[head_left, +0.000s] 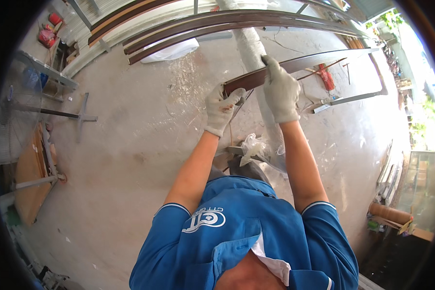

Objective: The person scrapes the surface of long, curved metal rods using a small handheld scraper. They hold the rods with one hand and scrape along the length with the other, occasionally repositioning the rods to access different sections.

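Observation:
Both my hands wear pale work gloves and grip one long, dark brown profile strip (250,80). My left hand (220,111) is closed around its near left end, with the thumb on the side toward me; dark smudges mark that glove. Further along, my right hand (281,93) wraps over the strip from above. From there the strip runs to the upper right, where its face looks grey with glare. Below it passes a long bundle in whitish plastic wrap (249,48). Crumpled see-through plastic (254,148) lies near my legs.
Several brown profiles (198,30) rest on a rack ahead. A white sheet (171,51) lies beneath them. To the right are a red object (326,77) and a metal frame bar (353,98). A cross-footed metal stand (84,117) is at left, a brown roll (390,213) at lower right.

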